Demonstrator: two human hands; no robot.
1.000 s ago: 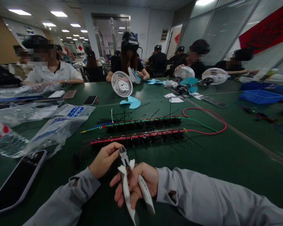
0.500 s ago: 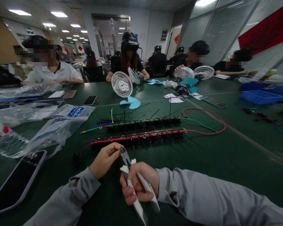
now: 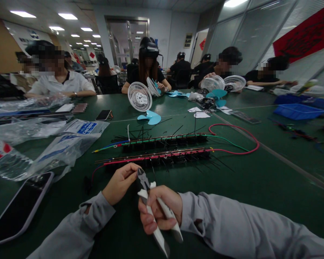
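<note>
My right hand [image 3: 160,208] is closed round the white handles of a pair of diagonal cutters [image 3: 143,178], whose grey jaws point up and left. At the jaw tips, my left hand [image 3: 121,182] is closed in a pinch; what lies between its fingers, if anything, is too small or hidden to make out. Just beyond both hands runs a long black strip with a red wire [image 3: 140,158] along it and black cable ties sticking out. Behind it lies a similar strip with a green wire [image 3: 167,138], also bristling with tie tails.
A phone [image 3: 18,210] and crumpled plastic bags [image 3: 70,142] lie on the left of the green table. A red cable loop [image 3: 255,142] curves at right. Across the table, people sit among fan guards [image 3: 139,96] and blue fan blades [image 3: 151,117]. Blue trays [image 3: 298,111] stand far right.
My hands and the cutters stay in almost the same place. Across the table on the right, a person's head and the fan guard in their hand have shifted slightly right.
</note>
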